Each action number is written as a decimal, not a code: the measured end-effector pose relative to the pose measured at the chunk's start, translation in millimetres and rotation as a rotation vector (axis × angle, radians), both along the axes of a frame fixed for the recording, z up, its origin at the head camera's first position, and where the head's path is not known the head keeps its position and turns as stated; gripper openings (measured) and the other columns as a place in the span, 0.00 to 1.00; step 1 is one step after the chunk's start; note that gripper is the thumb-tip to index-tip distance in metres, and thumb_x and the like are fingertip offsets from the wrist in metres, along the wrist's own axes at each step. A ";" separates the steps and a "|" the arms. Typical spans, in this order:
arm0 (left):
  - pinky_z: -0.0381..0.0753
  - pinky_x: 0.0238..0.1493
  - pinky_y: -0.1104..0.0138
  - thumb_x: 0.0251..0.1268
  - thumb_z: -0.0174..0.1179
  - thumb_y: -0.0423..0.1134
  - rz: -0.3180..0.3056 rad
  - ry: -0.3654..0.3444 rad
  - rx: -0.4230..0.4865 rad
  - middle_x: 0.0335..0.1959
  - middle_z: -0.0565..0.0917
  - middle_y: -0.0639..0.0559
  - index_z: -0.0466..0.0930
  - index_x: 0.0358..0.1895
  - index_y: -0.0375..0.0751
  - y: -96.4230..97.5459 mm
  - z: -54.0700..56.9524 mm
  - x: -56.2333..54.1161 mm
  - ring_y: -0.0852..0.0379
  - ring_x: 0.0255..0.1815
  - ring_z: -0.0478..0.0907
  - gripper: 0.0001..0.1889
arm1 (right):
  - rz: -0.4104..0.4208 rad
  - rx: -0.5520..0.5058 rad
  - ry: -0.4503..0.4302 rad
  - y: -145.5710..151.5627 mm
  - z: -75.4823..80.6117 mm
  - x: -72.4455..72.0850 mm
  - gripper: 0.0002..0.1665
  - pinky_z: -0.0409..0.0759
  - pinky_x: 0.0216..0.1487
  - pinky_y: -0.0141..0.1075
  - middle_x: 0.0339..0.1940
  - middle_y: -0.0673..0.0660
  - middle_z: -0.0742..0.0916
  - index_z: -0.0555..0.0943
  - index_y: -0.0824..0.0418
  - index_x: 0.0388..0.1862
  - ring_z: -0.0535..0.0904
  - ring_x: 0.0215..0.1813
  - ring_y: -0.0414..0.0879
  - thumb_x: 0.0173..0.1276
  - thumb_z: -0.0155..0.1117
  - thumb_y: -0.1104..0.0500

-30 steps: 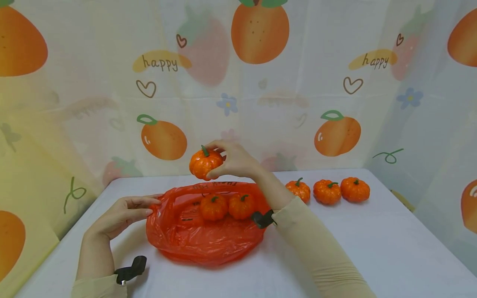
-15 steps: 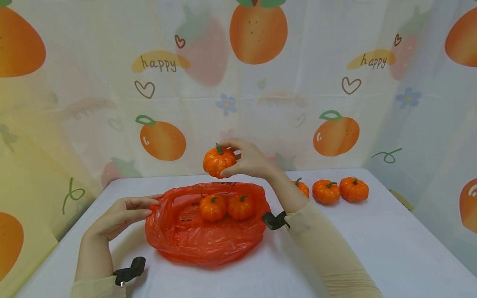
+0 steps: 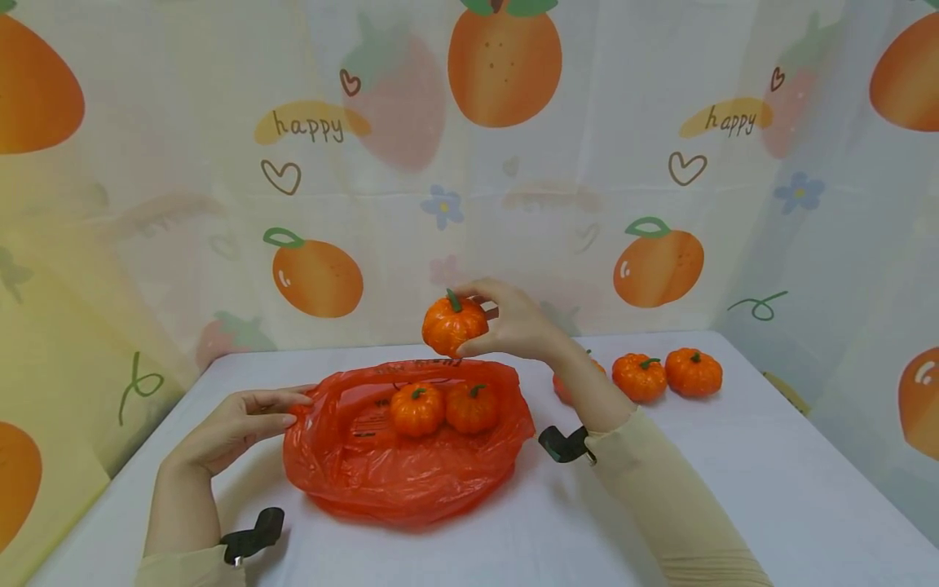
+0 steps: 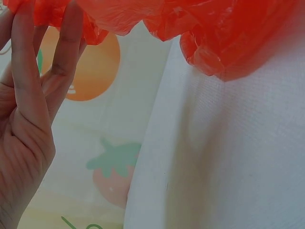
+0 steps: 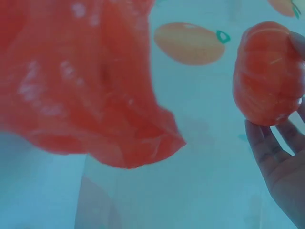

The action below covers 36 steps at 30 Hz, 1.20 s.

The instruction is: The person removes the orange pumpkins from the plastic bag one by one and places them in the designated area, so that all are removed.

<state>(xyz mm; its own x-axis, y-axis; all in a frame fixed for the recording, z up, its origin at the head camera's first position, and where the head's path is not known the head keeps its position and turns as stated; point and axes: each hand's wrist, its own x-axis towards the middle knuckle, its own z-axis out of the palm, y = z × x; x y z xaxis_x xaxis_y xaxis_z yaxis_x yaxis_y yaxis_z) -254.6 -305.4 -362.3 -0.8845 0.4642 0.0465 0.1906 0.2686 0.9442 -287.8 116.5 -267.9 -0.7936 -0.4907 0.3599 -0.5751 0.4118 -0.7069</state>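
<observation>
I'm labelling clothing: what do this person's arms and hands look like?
The left sleeve and right sleeve are beige, the right one finely creased. A left black device and a right black device, both angular, sit at the sleeve ends. The left hand and right hand wear no gloves.

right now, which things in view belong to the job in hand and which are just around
In the job:
held pumpkin in the right grip
red bag at the left grip
two pumpkins inside it
three pumpkins on the table, probably

Just around:
printed backdrop
black wrist gadgets
</observation>
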 end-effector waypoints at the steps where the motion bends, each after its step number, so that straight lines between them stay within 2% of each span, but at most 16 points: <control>1: 0.81 0.56 0.74 0.71 0.54 0.32 0.000 -0.001 0.002 0.61 0.80 0.72 0.76 0.59 0.26 0.1 -0.1 0.0 0.78 0.61 0.76 0.17 | -0.001 0.007 0.008 1.6 -0.9 0.8 0.38 0.79 0.63 0.46 0.61 0.49 0.81 0.78 0.53 0.62 0.75 0.62 0.48 0.49 0.79 0.57; 10: 0.81 0.56 0.74 0.72 0.54 0.31 -0.011 0.002 0.012 0.61 0.80 0.72 0.76 0.58 0.25 -0.2 -0.1 0.5 0.77 0.61 0.76 0.16 | -0.028 0.031 0.022 18.2 -7.5 10.4 0.37 0.80 0.63 0.46 0.59 0.48 0.82 0.78 0.50 0.62 0.76 0.61 0.46 0.50 0.79 0.56; 19: 0.81 0.56 0.75 0.72 0.53 0.29 -0.045 0.005 0.057 0.62 0.80 0.69 0.77 0.58 0.26 0.5 1.3 2.2 0.76 0.62 0.76 0.16 | -0.044 -0.024 -0.002 39.2 -15.3 15.6 0.38 0.77 0.64 0.50 0.59 0.50 0.82 0.76 0.52 0.63 0.75 0.61 0.49 0.51 0.79 0.58; 28: 0.81 0.55 0.73 0.72 0.54 0.31 -0.005 -0.012 0.009 0.60 0.81 0.72 0.78 0.58 0.27 2.1 -0.7 0.0 0.77 0.61 0.76 0.16 | -0.082 -0.008 0.016 55.3 -28.7 23.4 0.40 0.78 0.63 0.51 0.60 0.54 0.82 0.76 0.56 0.64 0.76 0.61 0.51 0.50 0.79 0.59; 36: 0.81 0.55 0.74 0.72 0.54 0.31 -0.011 -0.004 0.011 0.61 0.81 0.71 0.77 0.58 0.26 1.9 0.3 -0.5 0.77 0.61 0.76 0.16 | -0.120 0.001 0.022 68.7 -36.3 29.9 0.42 0.78 0.64 0.52 0.64 0.51 0.82 0.75 0.52 0.66 0.76 0.62 0.50 0.50 0.80 0.56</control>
